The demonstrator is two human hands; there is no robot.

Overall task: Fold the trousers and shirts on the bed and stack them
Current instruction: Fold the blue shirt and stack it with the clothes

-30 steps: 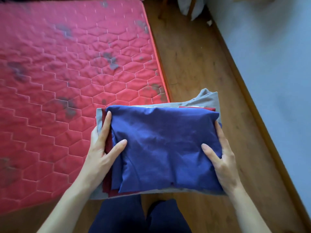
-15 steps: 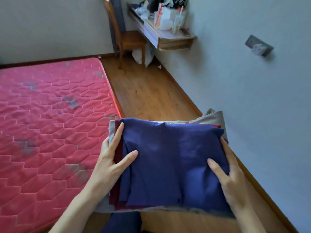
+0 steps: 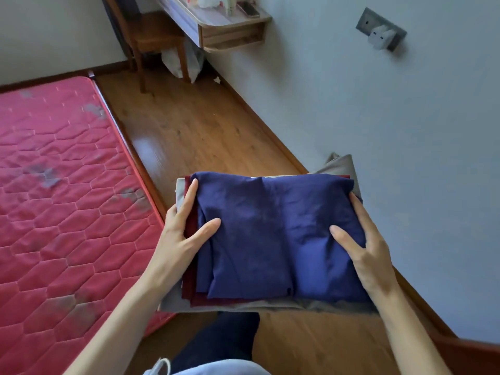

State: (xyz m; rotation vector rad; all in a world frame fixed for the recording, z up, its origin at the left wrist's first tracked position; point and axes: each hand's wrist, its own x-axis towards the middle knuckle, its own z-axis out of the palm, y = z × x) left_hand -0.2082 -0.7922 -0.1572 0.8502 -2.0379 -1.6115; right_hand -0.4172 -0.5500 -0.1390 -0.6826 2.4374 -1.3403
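Note:
A stack of folded clothes is held in the air over the wooden floor, to the right of the bed. A navy blue garment [image 3: 273, 234] lies on top, a dark red one [image 3: 190, 290] under it, and a grey one [image 3: 342, 165] at the bottom. My left hand [image 3: 180, 234] grips the stack's left edge, thumb on top and fingers along the side. My right hand [image 3: 365, 244] grips the right edge the same way. The fingers under the stack are hidden.
The red quilted mattress [image 3: 54, 212] fills the left side. A wooden chair [image 3: 154, 41] and a wall-mounted shelf [image 3: 230, 25] with small items stand at the far end. The grey wall with a socket [image 3: 381, 31] runs along the right. My dark trouser leg [image 3: 224, 339] is below.
I have carried the stack away from the mattress toward the right, and my view has turned toward the chair, the shelf and the wall. Both hands keep the same hold.

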